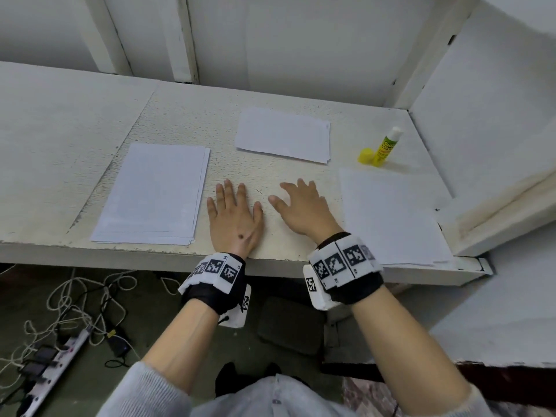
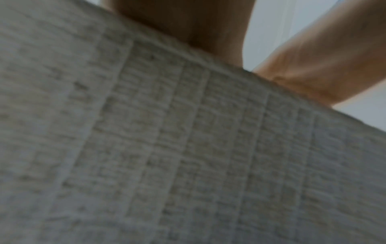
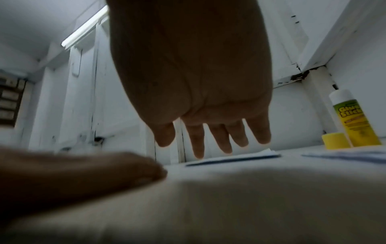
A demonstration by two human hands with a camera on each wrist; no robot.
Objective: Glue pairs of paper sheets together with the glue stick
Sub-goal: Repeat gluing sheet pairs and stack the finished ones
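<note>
Three lots of white paper lie on the white table point(image 1: 240, 170): a stack point(image 1: 153, 194) at the left front, a smaller stack point(image 1: 282, 135) at the back middle, and sheets point(image 1: 391, 218) at the right front. A yellow-green glue stick point(image 1: 386, 145) point(image 3: 353, 118) stands uncapped at the back right, its yellow cap point(image 1: 365, 155) point(image 3: 335, 140) beside it. My left hand point(image 1: 234, 218) lies flat on the bare table between the left and right paper. My right hand point(image 1: 304, 209) point(image 3: 208, 137) hovers just beside it with fingers spread and straight, holding nothing.
White walls and a partition point(image 1: 487, 115) close the table at the back and right. Below the front edge point(image 1: 270, 266), cables and a power strip point(image 1: 51, 365) lie on the floor. The left wrist view shows only blurred table surface point(image 2: 167, 148).
</note>
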